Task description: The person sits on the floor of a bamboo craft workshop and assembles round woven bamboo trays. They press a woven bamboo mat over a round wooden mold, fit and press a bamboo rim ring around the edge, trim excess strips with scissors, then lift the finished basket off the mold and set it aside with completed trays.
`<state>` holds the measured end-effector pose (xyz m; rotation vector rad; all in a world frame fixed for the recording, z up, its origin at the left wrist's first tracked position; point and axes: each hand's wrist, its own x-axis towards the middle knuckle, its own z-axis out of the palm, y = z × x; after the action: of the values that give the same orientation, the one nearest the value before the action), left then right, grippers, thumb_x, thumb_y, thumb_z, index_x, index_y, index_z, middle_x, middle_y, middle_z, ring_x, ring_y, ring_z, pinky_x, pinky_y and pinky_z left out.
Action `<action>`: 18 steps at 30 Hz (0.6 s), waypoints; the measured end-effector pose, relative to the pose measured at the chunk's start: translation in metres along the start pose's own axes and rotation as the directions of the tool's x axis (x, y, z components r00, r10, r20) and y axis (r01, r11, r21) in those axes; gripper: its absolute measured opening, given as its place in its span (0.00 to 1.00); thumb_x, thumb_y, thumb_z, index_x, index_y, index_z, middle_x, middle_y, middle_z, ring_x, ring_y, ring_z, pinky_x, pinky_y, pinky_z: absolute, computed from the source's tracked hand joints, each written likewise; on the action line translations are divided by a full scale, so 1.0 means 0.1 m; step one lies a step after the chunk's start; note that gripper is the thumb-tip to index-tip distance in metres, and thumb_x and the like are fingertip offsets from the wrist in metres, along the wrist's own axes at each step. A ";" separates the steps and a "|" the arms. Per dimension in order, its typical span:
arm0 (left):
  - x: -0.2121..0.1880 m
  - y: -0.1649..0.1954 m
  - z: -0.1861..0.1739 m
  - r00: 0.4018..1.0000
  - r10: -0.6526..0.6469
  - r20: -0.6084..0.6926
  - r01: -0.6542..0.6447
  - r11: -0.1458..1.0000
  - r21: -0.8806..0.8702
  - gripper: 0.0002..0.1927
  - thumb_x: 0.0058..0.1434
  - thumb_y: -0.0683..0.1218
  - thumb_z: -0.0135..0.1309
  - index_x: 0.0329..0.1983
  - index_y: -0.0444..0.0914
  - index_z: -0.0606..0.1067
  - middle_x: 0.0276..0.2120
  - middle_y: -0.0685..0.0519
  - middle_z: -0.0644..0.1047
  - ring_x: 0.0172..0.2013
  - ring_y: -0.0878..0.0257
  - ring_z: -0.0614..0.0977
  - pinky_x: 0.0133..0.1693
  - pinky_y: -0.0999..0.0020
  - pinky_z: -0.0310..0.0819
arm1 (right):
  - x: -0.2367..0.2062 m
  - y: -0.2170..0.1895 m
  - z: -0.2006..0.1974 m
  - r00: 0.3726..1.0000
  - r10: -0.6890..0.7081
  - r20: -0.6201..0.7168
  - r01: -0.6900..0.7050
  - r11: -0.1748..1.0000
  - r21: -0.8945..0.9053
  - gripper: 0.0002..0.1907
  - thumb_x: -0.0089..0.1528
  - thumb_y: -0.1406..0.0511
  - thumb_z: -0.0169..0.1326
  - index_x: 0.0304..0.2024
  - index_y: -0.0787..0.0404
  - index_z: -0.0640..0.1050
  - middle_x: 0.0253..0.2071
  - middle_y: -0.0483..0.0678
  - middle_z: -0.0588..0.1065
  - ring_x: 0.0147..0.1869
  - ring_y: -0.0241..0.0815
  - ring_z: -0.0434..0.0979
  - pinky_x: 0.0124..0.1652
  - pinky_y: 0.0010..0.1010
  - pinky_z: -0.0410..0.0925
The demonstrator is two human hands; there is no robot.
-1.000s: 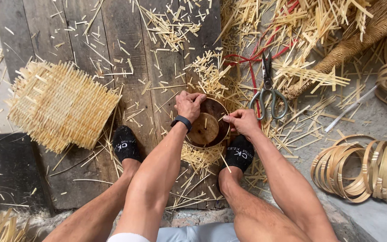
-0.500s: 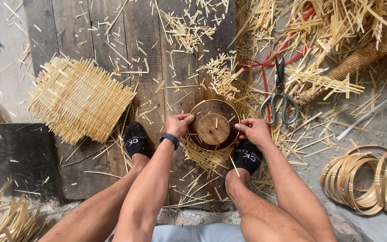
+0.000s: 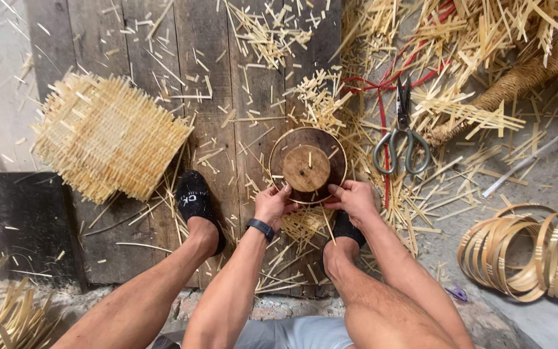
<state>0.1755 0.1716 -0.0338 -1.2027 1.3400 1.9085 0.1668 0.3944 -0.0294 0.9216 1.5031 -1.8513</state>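
Both hands hold the near edge of a round wooden mould: the left hand has a clenched grip on its lower left rim, fingers curled over the top, and the right hand grips the lower right rim the same way. The mould sits on the plank floor between the person's feet, a smaller pale disc raised in its middle with a short splinter lying on it, and a thin hoop running round its outer edge.

As a judgement, the grip covers only the near side, so the far rim could tip or the hoop could spring off if the hands press unevenly. Loose bamboo offcuts lie touching the far side of the mould and under it; these could let it skid or rock. Splintered strip ends near the fingers could prick bare skin.

Scissors lie just right of the mould, blades shut, over a red cord. A woven mat lies well to the left, and a stack of bamboo hoops well to the right.
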 end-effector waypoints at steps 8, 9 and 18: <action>-0.15 0.66 -0.08 0.985 0.134 0.109 -0.168 0.888 0.428 0.13 0.64 0.45 0.57 0.45 0.30 0.79 0.34 0.46 0.84 0.31 0.58 0.87 0.33 0.62 0.84 | -0.20 -0.32 -0.05 0.996 -0.083 0.018 0.084 0.943 -0.321 0.29 0.62 0.55 0.60 0.54 0.74 0.74 0.47 0.65 0.78 0.47 0.55 0.82 0.39 0.37 0.79; -0.23 0.83 -0.09 0.956 0.241 0.169 -0.295 0.782 0.549 0.15 0.63 0.47 0.57 0.49 0.33 0.79 0.34 0.47 0.84 0.31 0.57 0.86 0.34 0.61 0.83 | -0.28 -0.41 -0.06 0.972 -0.233 0.020 0.222 0.889 -0.400 0.37 0.61 0.51 0.61 0.61 0.71 0.68 0.54 0.65 0.74 0.53 0.55 0.79 0.42 0.38 0.77; -0.89 0.84 0.45 0.426 0.811 0.402 -0.904 0.357 0.237 0.26 0.78 0.58 0.47 0.67 0.35 0.72 0.50 0.45 0.80 0.50 0.56 0.81 0.52 0.64 0.76 | -0.53 -0.92 0.54 0.978 -0.178 0.110 0.175 0.984 0.036 0.50 0.48 0.54 0.65 0.65 0.62 0.57 0.53 0.58 0.68 0.53 0.52 0.78 0.41 0.44 0.80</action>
<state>0.1342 0.1881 0.0883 0.0899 2.4019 2.0584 0.1178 0.3600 0.0738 0.7012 1.5361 -2.0172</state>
